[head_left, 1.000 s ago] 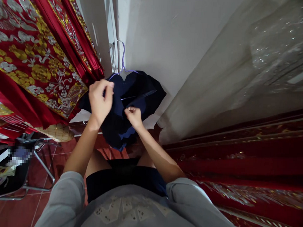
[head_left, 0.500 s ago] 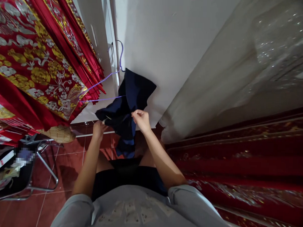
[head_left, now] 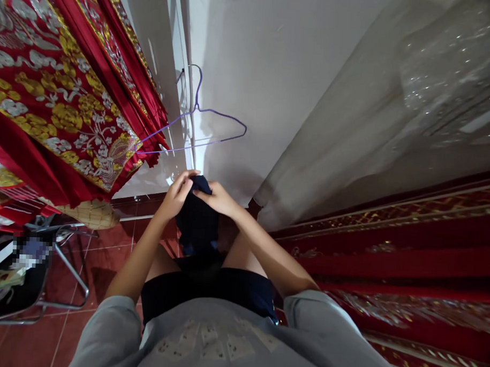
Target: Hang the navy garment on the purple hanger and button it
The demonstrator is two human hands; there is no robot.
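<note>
A dark navy garment (head_left: 197, 224) hangs down from both my hands in front of my body. My left hand (head_left: 177, 194) grips its top edge from the left, fingers closed on the cloth. My right hand (head_left: 217, 197) pinches the same top edge from the right, touching the left hand. Above them a bare purple wire hanger (head_left: 207, 126) hangs on a hook by the white wall, with no cloth on it.
Red and gold embroidered drapes (head_left: 59, 86) hang at the left. A pale sheer curtain (head_left: 376, 118) falls at the right above a red patterned cloth (head_left: 395, 263). A metal-framed chair (head_left: 36, 283) with clutter stands on the red tiled floor at lower left.
The navy garment has come off the purple hanger, which now hangs bare. Both hands have moved down and together, holding the garment's top edge.
</note>
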